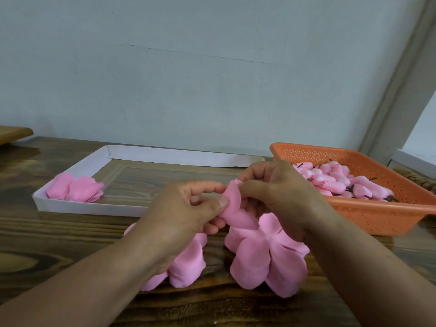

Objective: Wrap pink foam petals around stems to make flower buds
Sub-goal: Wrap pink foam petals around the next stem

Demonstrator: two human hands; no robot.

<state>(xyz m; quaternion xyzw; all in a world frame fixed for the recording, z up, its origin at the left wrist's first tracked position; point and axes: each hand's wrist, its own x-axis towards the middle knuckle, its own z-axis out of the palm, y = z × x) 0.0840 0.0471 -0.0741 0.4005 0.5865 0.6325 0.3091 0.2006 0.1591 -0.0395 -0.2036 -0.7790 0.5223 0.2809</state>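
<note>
A pink foam petal piece [264, 251] with several lobes hangs from both my hands above the wooden table [59, 232]. My left hand [186, 213] pinches one lobe [232, 199] between thumb and forefinger. My right hand [278, 192] curls its fingers round the top of the same piece; any stem inside is hidden. More pink petal pieces [186, 260] lie on the table under my left wrist.
A shallow white cardboard tray [89, 206] at the left holds a small stack of pink petals [75, 187]. An orange perforated basket [368, 213] at the right holds several finished pink buds [339, 180] with dark stems. A pale wall stands behind.
</note>
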